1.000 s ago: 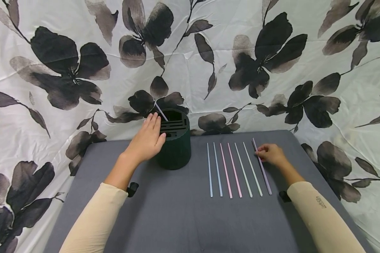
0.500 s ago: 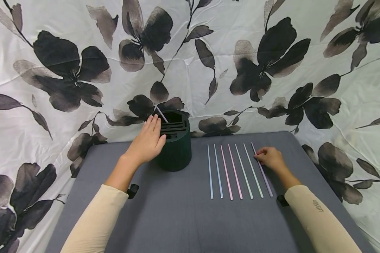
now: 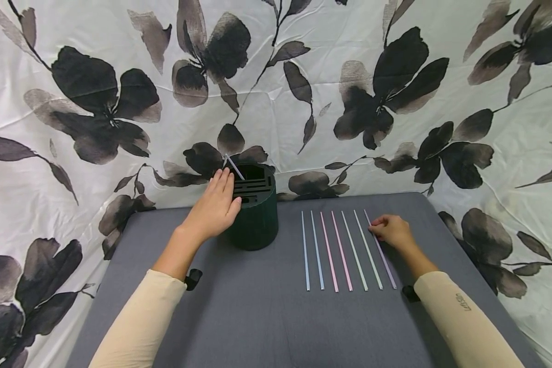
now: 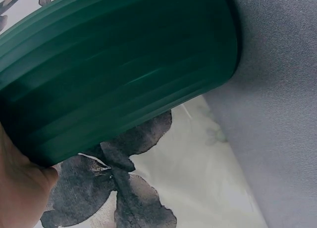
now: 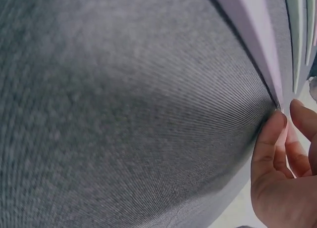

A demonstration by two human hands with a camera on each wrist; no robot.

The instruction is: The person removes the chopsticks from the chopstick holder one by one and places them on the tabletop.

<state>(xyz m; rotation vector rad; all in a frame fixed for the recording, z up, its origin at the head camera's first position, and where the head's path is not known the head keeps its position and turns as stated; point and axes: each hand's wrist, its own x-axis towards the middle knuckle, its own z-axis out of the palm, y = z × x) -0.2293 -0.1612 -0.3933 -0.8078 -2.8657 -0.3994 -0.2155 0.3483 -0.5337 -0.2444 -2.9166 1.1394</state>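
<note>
My left hand [image 3: 213, 204] lies with straight fingers on the top left of a dark green round desk organizer [image 3: 256, 225]; its ribbed wall [image 4: 124, 65] fills much of the left wrist view. A thin purple straw [image 3: 234, 166] leans out of the organizer's rear opening. My right hand [image 3: 391, 231] pinches another purple straw [image 3: 385, 263] near its far end, at the right end of a row on the table. In the right wrist view the thumb touches this purple straw [image 5: 260, 35] and the index fingertip is close by.
Left of the purple straw lie two pale green straws [image 3: 367, 248], two pink straws [image 3: 342, 250] and two blue straws [image 3: 317, 250], roughly parallel. The grey table [image 3: 257, 317] ends at a white cloth [image 3: 276, 102] with dark flowers behind it.
My right hand has shifted slightly left with the purple straw, whose far end now sits nearer the green ones and more in line with the row. The left hand stays on the organizer.
</note>
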